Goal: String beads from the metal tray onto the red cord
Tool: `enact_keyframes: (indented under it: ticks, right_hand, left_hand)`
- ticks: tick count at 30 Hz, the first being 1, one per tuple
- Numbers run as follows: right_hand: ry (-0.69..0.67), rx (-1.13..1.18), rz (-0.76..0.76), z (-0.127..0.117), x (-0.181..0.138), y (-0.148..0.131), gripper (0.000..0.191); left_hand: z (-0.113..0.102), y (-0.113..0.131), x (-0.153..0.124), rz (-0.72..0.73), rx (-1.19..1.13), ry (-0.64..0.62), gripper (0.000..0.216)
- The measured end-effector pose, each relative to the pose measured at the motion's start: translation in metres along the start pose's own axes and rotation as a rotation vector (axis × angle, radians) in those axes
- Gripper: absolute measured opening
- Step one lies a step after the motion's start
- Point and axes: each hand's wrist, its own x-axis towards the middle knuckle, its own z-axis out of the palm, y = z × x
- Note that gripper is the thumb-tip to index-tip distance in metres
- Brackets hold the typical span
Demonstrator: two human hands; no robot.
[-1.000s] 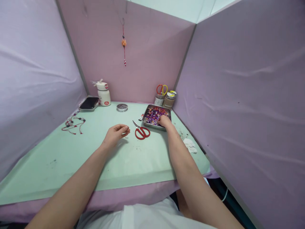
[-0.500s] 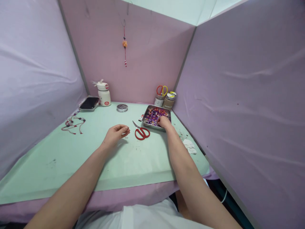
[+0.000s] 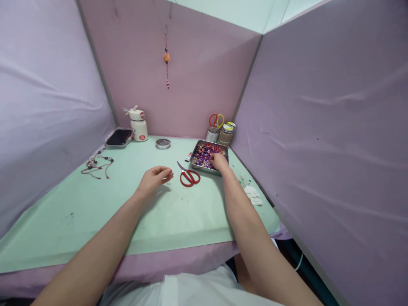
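Note:
My right hand reaches into a metal tray at the back right of the table. Its fingers are closed among the purple, orange and clear beads; whatever they pinch is hidden. My left hand hovers over the table left of the scissors, thumb and fingertips pressed together. Anything between those fingertips is too small to make out. Between my hands lies a pair of red-handled scissors, blades pointing away to the left.
A strung bead cord lies at left, near a phone and a white bottle. A round clear case sits mid-back. Behind the tray stand a scissors cup and a jar. Crumpled tissue is at right.

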Motion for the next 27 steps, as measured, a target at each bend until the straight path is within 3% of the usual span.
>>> enact_keyframes:
  ticks: [4, 8, 10, 12, 15, 20, 23, 27]
  right_hand:
    - [0.066, 0.011, 0.046, -0.005, -0.005, -0.004, 0.024]
    - [0.347, 0.072, 0.09, -0.012, -0.015, -0.015, 0.024]
    - [0.437, 0.156, 0.024, -0.015, -0.021, -0.026, 0.025]
    - [0.445, 0.347, -0.103, -0.014, -0.026, -0.042, 0.024]
    - [0.304, 0.833, -0.299, -0.005, -0.035, -0.073, 0.018]
    - [-0.065, 1.465, -0.266, 0.017, -0.051, -0.112, 0.024]
    - [-0.23, 1.676, -0.19, 0.023, -0.058, -0.119, 0.03]
    - [-0.345, 1.766, -0.135, 0.019, -0.064, -0.121, 0.032]
  left_hand:
    - [-0.001, -0.001, 0.001, 0.015, 0.006, -0.011, 0.035]
    - [-0.002, -0.002, 0.001, 0.02, 0.0, -0.017, 0.036]
    - [-0.002, -0.003, 0.001, 0.023, 0.004, -0.028, 0.037]
    - [-0.002, -0.004, 0.002, 0.028, 0.01, -0.037, 0.038]
    - [-0.003, -0.006, 0.003, 0.023, -0.004, -0.046, 0.038]
    - [-0.004, -0.007, 0.003, 0.007, -0.035, -0.078, 0.035]
    - [-0.004, -0.007, 0.002, 0.005, -0.033, -0.105, 0.034]
    - [-0.004, -0.007, 0.0, 0.009, -0.017, -0.135, 0.033]
